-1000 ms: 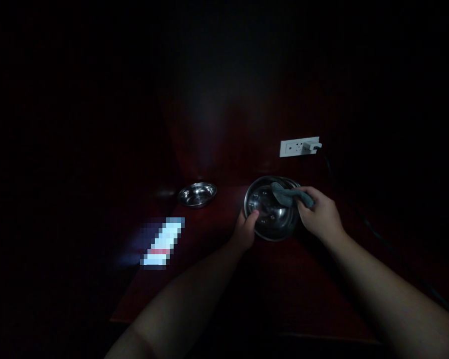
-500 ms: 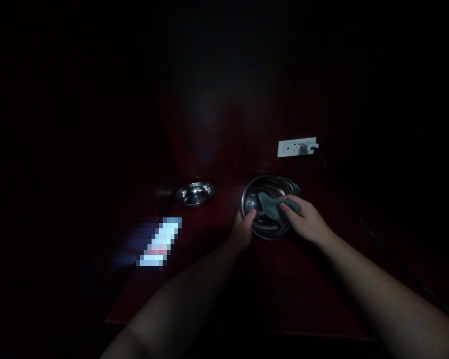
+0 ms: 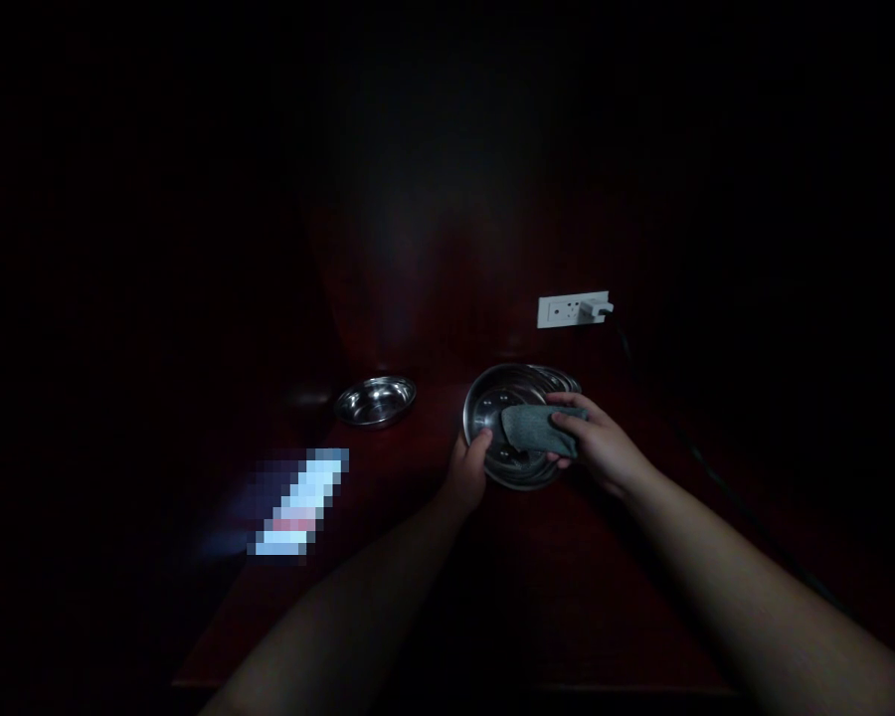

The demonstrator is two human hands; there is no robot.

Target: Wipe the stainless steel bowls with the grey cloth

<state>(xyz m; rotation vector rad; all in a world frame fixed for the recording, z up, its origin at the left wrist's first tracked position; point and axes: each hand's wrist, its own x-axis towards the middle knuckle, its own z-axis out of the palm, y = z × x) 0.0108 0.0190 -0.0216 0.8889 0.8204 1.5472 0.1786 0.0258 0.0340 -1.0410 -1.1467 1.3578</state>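
A shiny steel bowl [image 3: 484,403] is tilted towards me over the dark red table. My left hand [image 3: 467,472] grips its left rim, thumb inside and the other fingers hidden behind the wall. In my right hand [image 3: 597,443] is a folded grey-green cloth [image 3: 541,430], held between thumb and fingers over the right part of the bowl's inside. More steel rims [image 3: 565,378] show just behind the bowl, probably other dishes; how they stand is too dark to tell.
A shallow steel dish [image 3: 377,403] sits at the left on the table [image 3: 433,587]. A blurred-out bright screen [image 3: 302,507] lies near the left edge. On the back wall is a white socket plate [image 3: 559,310] with a plug, and a dark cable [image 3: 723,487] runs down the right side.
My right hand has turned the cloth, which now lies flatter and shows a broader face across the bowl. The whole view has shifted slightly; my left hand keeps its hold on the rim.
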